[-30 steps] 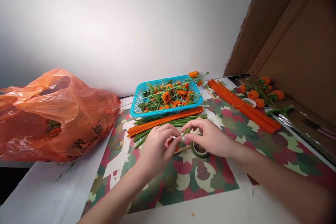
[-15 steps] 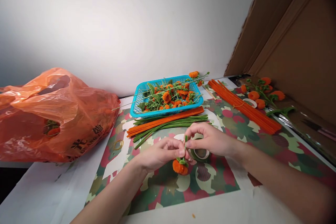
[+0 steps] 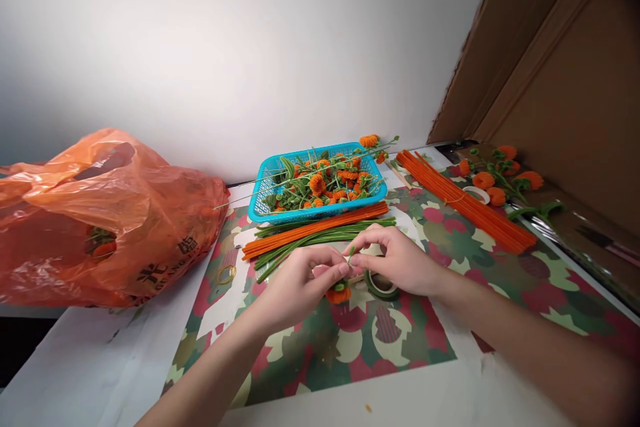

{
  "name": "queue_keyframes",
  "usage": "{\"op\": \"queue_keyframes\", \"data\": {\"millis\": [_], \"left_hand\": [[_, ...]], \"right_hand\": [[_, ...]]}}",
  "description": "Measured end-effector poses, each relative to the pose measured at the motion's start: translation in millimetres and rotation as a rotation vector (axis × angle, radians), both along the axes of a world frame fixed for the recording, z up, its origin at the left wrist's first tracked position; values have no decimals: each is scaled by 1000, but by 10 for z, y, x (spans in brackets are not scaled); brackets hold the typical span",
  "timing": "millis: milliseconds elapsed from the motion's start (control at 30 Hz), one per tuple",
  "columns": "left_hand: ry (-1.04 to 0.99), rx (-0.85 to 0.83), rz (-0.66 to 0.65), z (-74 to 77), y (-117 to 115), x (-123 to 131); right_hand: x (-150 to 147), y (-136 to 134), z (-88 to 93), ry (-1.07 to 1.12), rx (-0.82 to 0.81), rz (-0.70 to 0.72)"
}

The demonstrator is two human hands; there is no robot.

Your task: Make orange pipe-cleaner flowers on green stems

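Note:
Between my hands is an orange fuzzy pipe-cleaner flower point(image 3: 339, 295) with green at its base, hanging head down. My left hand point(image 3: 305, 280) is closed around its short stem, fingers hiding part of it. My right hand point(image 3: 395, 257) pinches at the green tip of that stem, its thumb and forefinger touching or nearly touching my left fingertips. A thin pale strip shows at the pinch, too small to make out fully. Under my right hand sits a roll of green tape point(image 3: 383, 288), partly covered by the fingers.
Behind my hands lie orange and green pipe-cleaner stems point(image 3: 320, 233) and a blue basket point(image 3: 255, 203) of orange flowers. An orange plastic bag point(image 3: 115, 220) stands left. Rightward are another orange bundle point(image 3: 470, 203), a white tape roll point(image 3: 476, 195), finished flowers point(image 3: 507, 177) and cardboard point(image 3: 560, 73).
Both hands have risen slightly, away from me, with the flower. My left hand has turned so that it covers more of the flower and stem.

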State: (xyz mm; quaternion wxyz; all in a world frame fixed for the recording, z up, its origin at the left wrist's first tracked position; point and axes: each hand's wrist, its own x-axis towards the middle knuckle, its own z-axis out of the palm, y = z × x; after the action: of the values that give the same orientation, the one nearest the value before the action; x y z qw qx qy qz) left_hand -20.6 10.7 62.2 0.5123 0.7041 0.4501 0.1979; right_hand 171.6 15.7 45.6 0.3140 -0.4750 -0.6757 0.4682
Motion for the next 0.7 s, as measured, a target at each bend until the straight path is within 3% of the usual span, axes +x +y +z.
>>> {"op": "queue_keyframes", "data": {"millis": [100, 200, 300, 433, 533, 600, 700], "left_hand": [[-106, -252, -158, -15, 83, -58], [-143, -360, -190, -54, 132, -88], [-64, -232, -86, -92, 104, -59], [98, 169, 139, -149, -3, 43], [185, 347, 143, -176, -47, 81], [218, 345, 103, -166, -40, 61], [225, 152, 12, -111, 6, -19]], "right_hand": [[14, 10, -57, -22, 51, 73], [5, 19, -118, -3, 50, 111], [-16, 21, -173, 34, 38, 63], [-49, 14, -235, 22, 47, -1], [-81, -3, -282, -18, 100, -34], [-98, -19, -315, -46, 142, -44], [-105, -42, -352, -93, 192, -37]]}}
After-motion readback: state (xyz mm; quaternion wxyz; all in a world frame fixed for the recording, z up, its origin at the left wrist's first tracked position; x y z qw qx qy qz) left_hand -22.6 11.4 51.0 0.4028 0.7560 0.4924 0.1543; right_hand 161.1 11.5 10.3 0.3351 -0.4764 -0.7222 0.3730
